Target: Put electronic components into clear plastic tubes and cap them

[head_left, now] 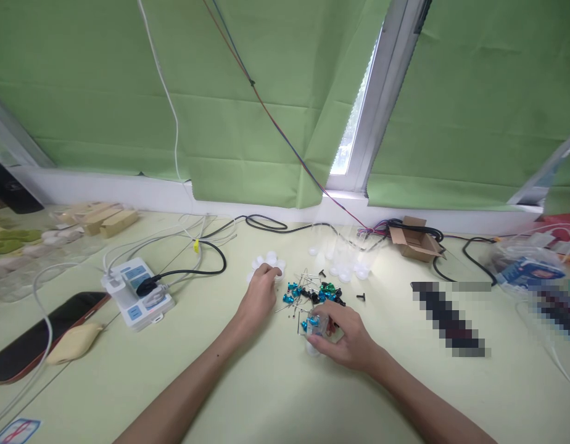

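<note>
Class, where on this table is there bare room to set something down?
Bare table lies between the left forearm and right forearm, and between the left forearm and the white power strip. Crowded: around the left hand and right hand, with coloured parts and white caps; toward the back, the clear containers and cardboard box.

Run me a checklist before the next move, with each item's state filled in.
1. Right hand holding the clear container: ok.
2. Blue parts visible through the container's wall: ok.
3. Left hand at the white round pieces: ok.
4. White piece gripped in the left hand: cannot tell.
5. Small parts all within the pile: not ok; a black part lies apart.
6. Black cable clear of both hands: ok.
</note>
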The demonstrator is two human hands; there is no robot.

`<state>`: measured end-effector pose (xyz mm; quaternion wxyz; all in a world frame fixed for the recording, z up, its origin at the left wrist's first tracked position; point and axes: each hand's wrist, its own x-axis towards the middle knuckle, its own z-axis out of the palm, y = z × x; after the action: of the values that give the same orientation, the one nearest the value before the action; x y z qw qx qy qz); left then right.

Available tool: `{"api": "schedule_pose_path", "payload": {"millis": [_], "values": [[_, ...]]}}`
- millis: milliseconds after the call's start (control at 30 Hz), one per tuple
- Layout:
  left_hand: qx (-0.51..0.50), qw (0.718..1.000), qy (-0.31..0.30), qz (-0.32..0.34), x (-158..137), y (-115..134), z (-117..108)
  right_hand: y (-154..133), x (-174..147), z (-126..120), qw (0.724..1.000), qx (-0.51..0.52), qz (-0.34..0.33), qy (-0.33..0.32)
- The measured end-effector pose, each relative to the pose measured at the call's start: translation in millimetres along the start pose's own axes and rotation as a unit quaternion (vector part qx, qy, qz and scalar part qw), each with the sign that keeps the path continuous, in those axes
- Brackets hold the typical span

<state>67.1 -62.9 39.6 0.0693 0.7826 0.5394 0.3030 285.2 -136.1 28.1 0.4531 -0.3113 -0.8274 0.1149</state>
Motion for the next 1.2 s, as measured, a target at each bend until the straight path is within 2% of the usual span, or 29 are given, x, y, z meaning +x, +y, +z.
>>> {"api": "schedule_pose_path", "payload": {"millis": [133,233,333,533,900,1067,1200], "values": [[-0.080,0.995,0.051,0.011,4,-3,0,0,0,0,1.000,0.002,0.003,-0.004],[-0.144,0.987,0.066,-0.017,5,-5,2,1,0,-1,1.000,0.003,0.006,-0.006],[-0.175,0.981,0.061,-0.055,6,-7,3,1,-1,0,1.000,0.005,0.010,-0.005],[-0.156,0.981,0.016,-0.110,7,-12,6,2,-1,1,1.000,0.008,0.010,-0.007],[-0.140,0.985,0.004,-0.103,4,-18,11,0,1,-1,1.000,0.015,0.014,-0.014],[-0.146,0.985,0.023,-0.095,6,-14,8,0,0,-1,1.000,0.015,0.021,-0.018],[-0.188,0.978,0.067,-0.059,6,-3,2,1,-1,0,0.999,0.017,0.035,-0.032]]}}
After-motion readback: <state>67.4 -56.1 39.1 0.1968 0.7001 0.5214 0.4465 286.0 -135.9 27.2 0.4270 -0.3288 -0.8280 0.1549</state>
